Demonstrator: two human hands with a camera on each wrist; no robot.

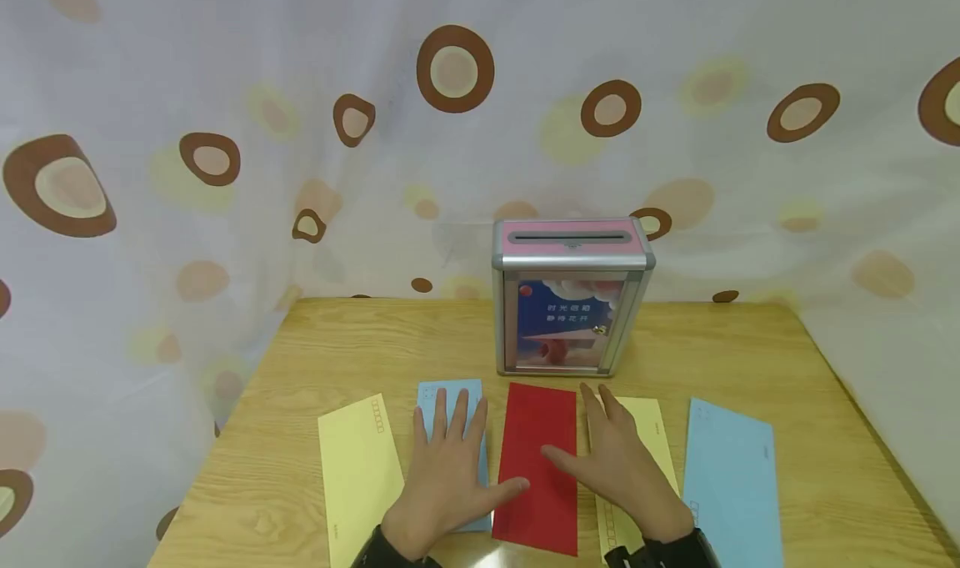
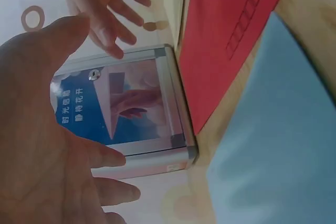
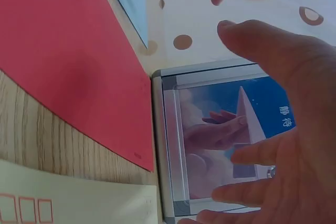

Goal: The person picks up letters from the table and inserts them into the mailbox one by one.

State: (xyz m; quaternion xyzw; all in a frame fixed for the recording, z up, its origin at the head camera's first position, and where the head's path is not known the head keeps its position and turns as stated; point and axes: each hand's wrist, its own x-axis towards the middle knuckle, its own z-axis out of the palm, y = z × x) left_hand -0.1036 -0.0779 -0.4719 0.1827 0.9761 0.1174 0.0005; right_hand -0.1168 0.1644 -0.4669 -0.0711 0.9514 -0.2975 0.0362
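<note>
Left hand [image 1: 447, 475], right hand [image 1: 628, 472]: hovering spread, holding nothing, lower centre | red envelope [image 1: 547, 493]: lying flat, likely light, bendy; edges inviting pinch

Pale, lightly creased sheeting [image 1: 502, 159] hangs behind the worktop [image 1: 255, 468] and along both sides, printed with brown-ringed spots [image 1: 455, 68] and fainter tan blotches [image 1: 202, 281]. The worktop surface presents light wood grain, with bright glare [image 1: 491, 559] at the head view's lower edge.
</note>
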